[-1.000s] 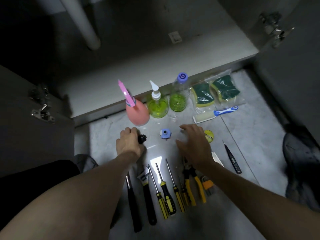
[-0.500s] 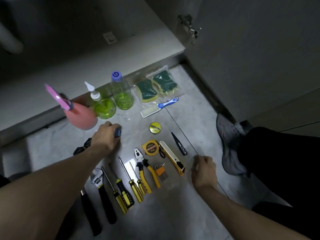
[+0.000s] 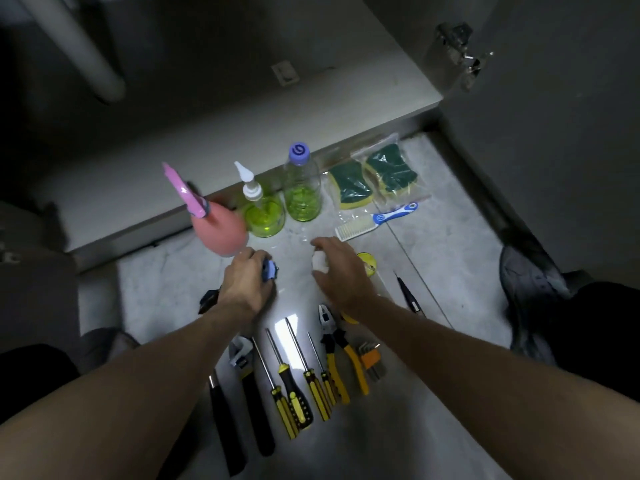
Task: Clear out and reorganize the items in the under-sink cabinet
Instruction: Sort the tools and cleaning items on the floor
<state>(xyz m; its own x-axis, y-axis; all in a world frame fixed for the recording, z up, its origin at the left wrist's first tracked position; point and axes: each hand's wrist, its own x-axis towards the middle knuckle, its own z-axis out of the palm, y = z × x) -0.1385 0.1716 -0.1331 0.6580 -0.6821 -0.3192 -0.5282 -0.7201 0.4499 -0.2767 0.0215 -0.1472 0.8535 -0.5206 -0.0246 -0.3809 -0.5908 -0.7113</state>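
The left hand [image 3: 246,283] was on the floor tiles [image 3: 450,244] just near of the pink spray bottle [image 3: 221,233], its fingers curled round a small blue knob-like part [image 3: 269,270] that showed at its right side. The right hand [image 3: 341,271] hovered a little to the right, fingers bent round a small white object [image 3: 319,266]; what this object was, I cannot tell. Between the two hands a narrow strip of bare tile stayed free. Far of the hands, along the front edge of the cabinet base [image 3: 242,140], stood the squat green bottle [image 3: 262,216] and the tall green bottle [image 3: 302,188], then the bagged sponges [image 3: 372,180] and the brush [image 3: 377,221]. A yellow round tin [image 3: 369,263] lay just right of the right hand. Near of the hands lay the row of screwdrivers [image 3: 294,382], the pliers [image 3: 337,355] and the wrench [image 3: 244,362], close together. The widest free floor was on the right, between the brush and the dark shoe [image 3: 530,282]. The open cabinet door [image 3: 554,133] closed that side.
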